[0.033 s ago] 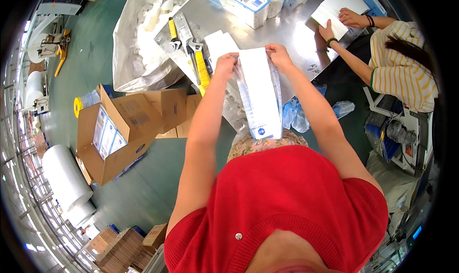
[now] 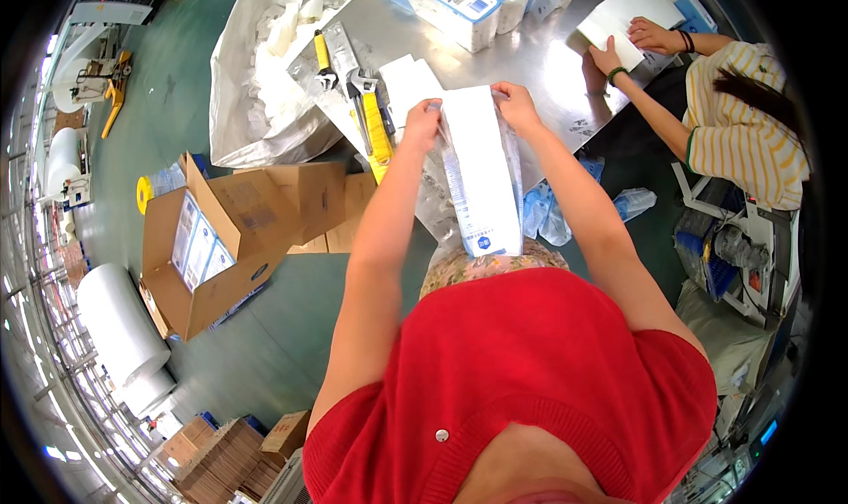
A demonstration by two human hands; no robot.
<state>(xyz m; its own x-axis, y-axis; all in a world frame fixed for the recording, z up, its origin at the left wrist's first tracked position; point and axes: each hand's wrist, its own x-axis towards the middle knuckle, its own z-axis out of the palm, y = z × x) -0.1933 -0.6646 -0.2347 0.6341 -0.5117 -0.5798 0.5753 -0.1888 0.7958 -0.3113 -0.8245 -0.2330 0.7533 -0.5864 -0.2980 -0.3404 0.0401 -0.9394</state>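
A long clear plastic bag with blue print hangs in front of me, with a folded white stack inside. My left hand is closed in a pinch on its upper left edge. On the upper right edge, my right hand pinches the plastic too. The bag's lower end reaches my lap. Beyond my left hand lie white folded sheets on the metal table. Left of those are a yellow-handled adjustable wrench and another yellow-handled tool.
Filled blue-and-white packs line the table's far side. A large white sack of scraps stands left, near an open carton holding packs. At right, a co-worker's hands handle white sheets. Blue plastic bags lie below the table.
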